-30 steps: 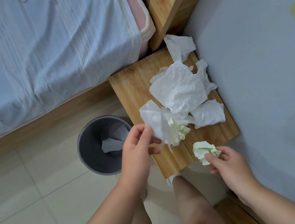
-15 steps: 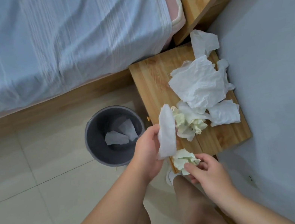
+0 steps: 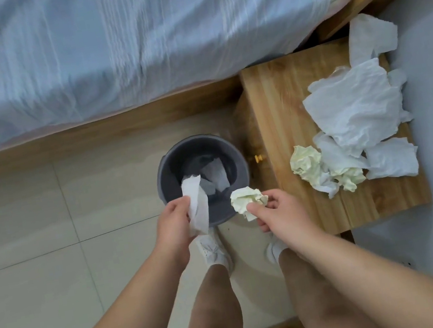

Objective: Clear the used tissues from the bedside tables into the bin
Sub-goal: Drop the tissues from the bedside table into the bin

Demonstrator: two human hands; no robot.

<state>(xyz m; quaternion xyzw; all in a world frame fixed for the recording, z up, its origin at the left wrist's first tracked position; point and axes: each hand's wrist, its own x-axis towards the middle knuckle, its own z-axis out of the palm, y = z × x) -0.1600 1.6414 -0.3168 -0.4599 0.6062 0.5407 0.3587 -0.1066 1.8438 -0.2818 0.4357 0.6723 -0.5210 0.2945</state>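
Both left hand (image 3: pixel 173 223) and right hand (image 3: pixel 278 210) grip tissues (image 3: pixel 196 205) at bin (image 3: pixel 165 173) beside littered table (image 3: pixel 279 100).

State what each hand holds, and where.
Left hand pinches the white tissue along its side edge; right hand pinches the yellowish crumpled tissue at its near edge.

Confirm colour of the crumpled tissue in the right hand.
Crumpled tissue: pale yellow, head view.

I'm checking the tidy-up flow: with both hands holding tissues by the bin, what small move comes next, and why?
Probably open the left hand: its white tissue hangs over the open bin in this view. The right hand pinches a yellowish wad by the rim, so it likely follows.
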